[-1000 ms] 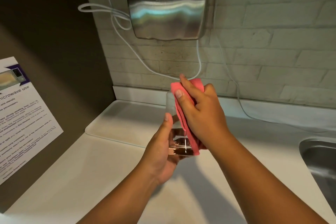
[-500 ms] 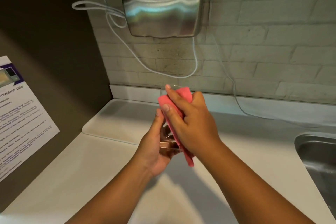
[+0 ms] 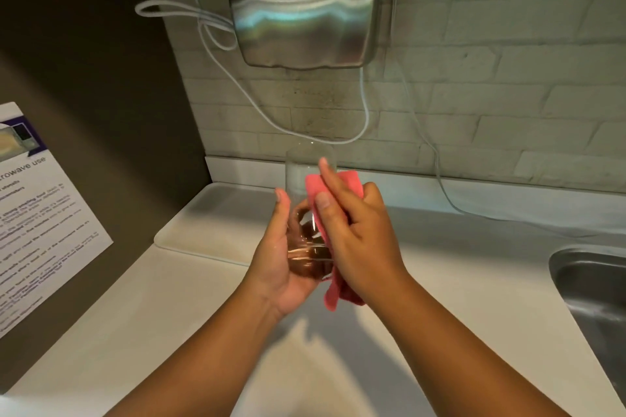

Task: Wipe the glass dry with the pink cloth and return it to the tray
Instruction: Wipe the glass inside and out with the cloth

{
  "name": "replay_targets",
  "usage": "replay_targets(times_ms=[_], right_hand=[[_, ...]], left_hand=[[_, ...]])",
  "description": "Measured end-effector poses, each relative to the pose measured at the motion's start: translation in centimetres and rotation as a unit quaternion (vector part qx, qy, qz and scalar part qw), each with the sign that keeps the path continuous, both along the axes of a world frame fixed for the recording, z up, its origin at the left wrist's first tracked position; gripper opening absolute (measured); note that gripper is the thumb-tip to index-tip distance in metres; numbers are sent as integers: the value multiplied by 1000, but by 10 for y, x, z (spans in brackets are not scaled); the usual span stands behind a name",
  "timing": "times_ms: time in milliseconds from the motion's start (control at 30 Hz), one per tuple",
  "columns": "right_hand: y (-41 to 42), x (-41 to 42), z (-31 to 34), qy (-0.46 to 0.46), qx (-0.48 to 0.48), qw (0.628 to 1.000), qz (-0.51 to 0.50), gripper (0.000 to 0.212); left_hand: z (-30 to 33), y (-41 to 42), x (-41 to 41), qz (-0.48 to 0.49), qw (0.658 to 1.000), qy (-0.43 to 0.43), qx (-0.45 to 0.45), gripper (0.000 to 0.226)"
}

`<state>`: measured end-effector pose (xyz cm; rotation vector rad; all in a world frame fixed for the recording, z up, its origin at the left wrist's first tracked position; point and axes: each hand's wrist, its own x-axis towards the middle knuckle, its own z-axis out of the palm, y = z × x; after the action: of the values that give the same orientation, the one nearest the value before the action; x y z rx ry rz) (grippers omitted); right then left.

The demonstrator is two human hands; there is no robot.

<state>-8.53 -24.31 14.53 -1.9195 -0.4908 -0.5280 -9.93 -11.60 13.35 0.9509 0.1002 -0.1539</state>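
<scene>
A clear drinking glass (image 3: 299, 176) is held upright above the counter. My left hand (image 3: 277, 264) cups its base from the left and below. My right hand (image 3: 359, 237) presses the pink cloth (image 3: 333, 294) flat against the glass's right side, with the cloth's lower end hanging under the palm. The white tray (image 3: 216, 223) lies on the counter behind and to the left of my hands, with nothing visible on it.
A steel hand dryer (image 3: 308, 10) hangs on the brick wall above, with white cables (image 3: 366, 112) looping down. A steel sink (image 3: 596, 294) is at the right edge. A printed microwave notice (image 3: 37, 213) leans on the dark left wall.
My right hand with the cloth has slid down the glass, so more of the rim shows above my fingers. Both hands stay in the same spot over the counter.
</scene>
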Motion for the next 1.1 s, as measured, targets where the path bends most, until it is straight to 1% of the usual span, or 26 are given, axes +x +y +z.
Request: replay_targets(times_ms=[67, 133, 200, 300, 367, 500, 600, 667, 733, 800, 900, 967, 1033, 1100], right_hand=[[2, -2, 1, -41, -70, 997, -18, 45], [1, 2, 7, -63, -102, 992, -37, 48], [-3, 13, 17, -59, -73, 994, -52, 48], [-8, 28, 27, -24, -7, 998, -52, 45], [-5, 30, 24, -12, -8, 998, -63, 46], [-9, 31, 12, 7, -10, 996, -87, 49], [-9, 30, 6, 11, -64, 994, -87, 48], [-3, 24, 4, -11, -104, 991, -81, 48], [1, 20, 1, -30, -119, 990, -71, 47], [-4, 20, -2, -33, -102, 992, -62, 46], [-14, 22, -8, 40, -22, 998, -42, 42], [-15, 14, -14, 65, 4, 997, -30, 42], [-11, 0, -18, 37, -12, 999, -19, 42], [-5, -11, -18, -14, -74, 997, -22, 41]], left_hand=[[-5, -2, -2, -2, 1000, 6, 16, 78], [-11, -5, -5, -13, 1000, 2, 12, 72], [-15, -9, -7, -17, 1000, -8, -7, 66], [-15, -11, -9, -13, 999, -15, -25, 61], [-12, -10, -10, -14, 1000, -12, -23, 62], [-6, -2, -9, -15, 998, 22, 60, 70], [-2, -3, -12, -28, 993, 25, 115, 64], [-2, -14, -15, -3, 990, 12, 140, 71], [-8, -25, -17, 34, 987, -5, 156, 76], [-10, -29, -19, 60, 987, -20, 145, 72], [-6, -22, -17, 74, 991, -10, 107, 73], [0, -16, -13, 73, 992, -12, 99, 76], [5, -10, -9, 73, 992, -13, 101, 75], [4, -7, -6, 62, 993, -6, 100, 75]])
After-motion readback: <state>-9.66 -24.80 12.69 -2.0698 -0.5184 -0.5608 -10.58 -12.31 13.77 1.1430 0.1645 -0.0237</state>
